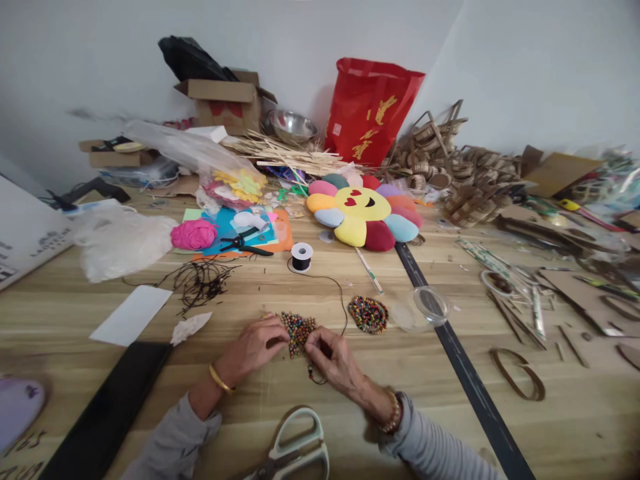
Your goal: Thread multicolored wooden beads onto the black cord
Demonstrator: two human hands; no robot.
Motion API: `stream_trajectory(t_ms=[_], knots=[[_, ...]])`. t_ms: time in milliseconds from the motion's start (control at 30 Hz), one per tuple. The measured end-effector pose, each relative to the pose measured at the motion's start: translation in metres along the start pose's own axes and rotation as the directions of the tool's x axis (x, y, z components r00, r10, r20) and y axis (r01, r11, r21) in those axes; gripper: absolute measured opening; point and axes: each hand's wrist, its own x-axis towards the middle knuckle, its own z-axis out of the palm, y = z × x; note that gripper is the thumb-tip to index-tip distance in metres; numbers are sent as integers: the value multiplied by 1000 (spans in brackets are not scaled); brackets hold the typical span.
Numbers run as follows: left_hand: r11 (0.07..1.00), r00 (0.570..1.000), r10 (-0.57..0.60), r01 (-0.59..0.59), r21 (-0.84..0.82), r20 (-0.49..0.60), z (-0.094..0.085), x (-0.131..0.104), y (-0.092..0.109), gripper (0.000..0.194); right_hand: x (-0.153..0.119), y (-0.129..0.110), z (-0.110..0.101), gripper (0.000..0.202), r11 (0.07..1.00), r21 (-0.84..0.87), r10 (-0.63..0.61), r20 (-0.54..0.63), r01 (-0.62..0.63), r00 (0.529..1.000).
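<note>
A loose heap of small multicoloured beads (299,328) lies on the wooden table between my hands. My left hand (260,343) rests at the heap's left edge, thumb and forefinger curled together at the beads; whatever is between the tips is too small to make out. On the other side, my right hand (334,360) is closed in a pinch on a thin black cord. A few beads (311,373) hang on this cord below the fingertips. The cord runs back to a white spool (301,257). Right of the heap lies a coil of strung beads (369,315).
White-handled scissors (300,447) lie near the front edge. A clear round container (431,305) stands to the right, by a dark strip (480,393). Behind are a flower cushion (363,208), black-handled pliers (240,243), pink yarn (194,235) and tangled black cord (205,283).
</note>
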Motion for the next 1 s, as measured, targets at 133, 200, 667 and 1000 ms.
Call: stream_trajectory(t_ms=[133,200,667,1000], knots=[[994,999,21,-24,102,31,5,-3,1,14,1,1,1,23,1000,-20,-10,0,10,1000],[989,999,27,-32,141,34,8,-3,2,15,1,3,2,23,1000,-20,-10,4,10,1000],[968,998,63,-62,245,1,15,0,7,20,3,0,3,24,1000,-18,9,-5,-9,1000],[1000,988,-7,10,19,-156,14,3,10,12,4,3,3,26,1000,9,26,0,-26,1000]])
